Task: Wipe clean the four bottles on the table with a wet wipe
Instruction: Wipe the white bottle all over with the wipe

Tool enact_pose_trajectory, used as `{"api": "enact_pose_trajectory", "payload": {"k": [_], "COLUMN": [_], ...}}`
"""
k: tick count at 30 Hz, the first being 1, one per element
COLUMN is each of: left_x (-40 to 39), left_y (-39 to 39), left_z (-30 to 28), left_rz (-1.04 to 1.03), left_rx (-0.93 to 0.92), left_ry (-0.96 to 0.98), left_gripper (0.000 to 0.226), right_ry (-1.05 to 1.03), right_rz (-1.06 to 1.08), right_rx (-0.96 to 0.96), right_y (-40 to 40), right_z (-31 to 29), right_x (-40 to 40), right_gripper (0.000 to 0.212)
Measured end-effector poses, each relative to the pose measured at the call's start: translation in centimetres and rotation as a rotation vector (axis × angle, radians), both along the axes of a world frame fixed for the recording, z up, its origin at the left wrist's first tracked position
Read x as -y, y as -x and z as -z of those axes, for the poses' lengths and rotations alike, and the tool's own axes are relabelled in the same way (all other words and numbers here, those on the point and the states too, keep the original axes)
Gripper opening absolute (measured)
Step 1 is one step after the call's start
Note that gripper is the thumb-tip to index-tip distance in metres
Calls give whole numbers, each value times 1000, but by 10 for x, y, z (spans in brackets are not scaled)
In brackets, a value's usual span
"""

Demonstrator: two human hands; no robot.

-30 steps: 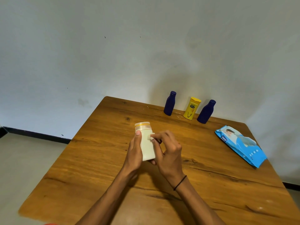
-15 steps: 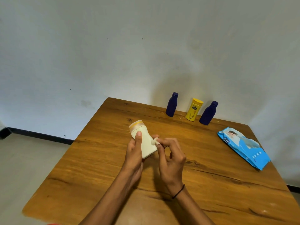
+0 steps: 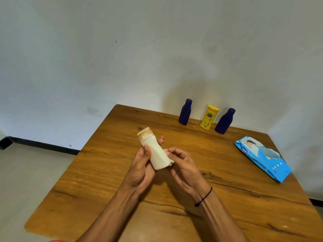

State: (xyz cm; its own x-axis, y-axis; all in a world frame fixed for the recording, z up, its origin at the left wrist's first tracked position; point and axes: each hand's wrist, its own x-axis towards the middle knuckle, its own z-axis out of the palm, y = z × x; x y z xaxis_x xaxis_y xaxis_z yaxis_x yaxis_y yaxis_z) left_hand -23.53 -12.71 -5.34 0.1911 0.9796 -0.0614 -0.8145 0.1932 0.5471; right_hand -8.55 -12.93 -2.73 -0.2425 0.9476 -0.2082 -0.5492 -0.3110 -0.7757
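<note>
**Cream bottle in hand, wipe at its lower right side**

I see the cream bottle [image 3: 156,153] held above the counter [image 3: 227,198] at frame centre, tilted with its orange-banded cap toward the upper left. I judge it light, stiff plastic, smooth and probably slick once damp; best held round the mid-body, as now.

Left hand [image 3: 139,169]: palm up under the bottle, thumb laid across the front, fingers [image 3: 161,139] curled round the far side. A firm wrap.

Right hand [image 3: 183,165]: fingertips drawn together, pinching a small wad of wet wipe [image 3: 167,151] against the bottle's lower right side. Wrist cocked inward, black band on it.

Two dark blue bottles [image 3: 185,112] [image 3: 225,121] and a yellow bottle [image 3: 209,117] stand upright in a row at the counter's far edge, upper right of centre. The blue wipes pack [image 3: 262,158] lies flat at right.
</note>
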Motion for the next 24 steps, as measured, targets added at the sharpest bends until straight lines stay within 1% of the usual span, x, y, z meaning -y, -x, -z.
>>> {"api": "enact_pose_trajectory", "payload": {"k": [3,6,8,9,11,12,13,14,15,17,19,21,24], "left_x": [1,2,0,-1,-4,-5,-6,-7,-7,-7,-5,-3,1], "left_y": [0,1,1,2,2,2,0,-3,-6,-10,-14,-17,-22], "left_z": [-6,-12,-13,-13,-15,-16,-16,-14,-11,-6,-4,-5,-5], "left_rz": [13,11,-6,-18,-57,-79,-107,-147,-201,-301,-371,-437,-544], "left_rx": [10,-2,-35,-36,-67,-108,-168,-238,-303,-387,-434,-498,-619], "left_ry": [-7,-17,-16,-10,0,-7,-19,-29,-29,-25,-19,-11,-40], "left_gripper": [96,91,84,86,99,105,106,100,89,69,60,54,63], "right_ry": [99,187,223,232,274,309,331,343,349,349,336,314,274], "right_rz": [-114,-184,-200,-189,-87,8,111,194,240,271,296,353,445], "right_rx": [-14,-31,-126,-181,-241,-258,-268,-274,-279,-279,-278,-251,-215], "right_y": [-3,-3,-1,0,5,9,12,15,18,24,28,34,42], "right_z": [0,3,6,6,4,4,3,2,2,0,0,0,1], "right_x": [-7,-10,-8,-6,-5,-6,-6,-6,-5,0,5,7,9], "right_gripper": [14,32,38,39,40,42,42,39,34,24,18,17,17]}}
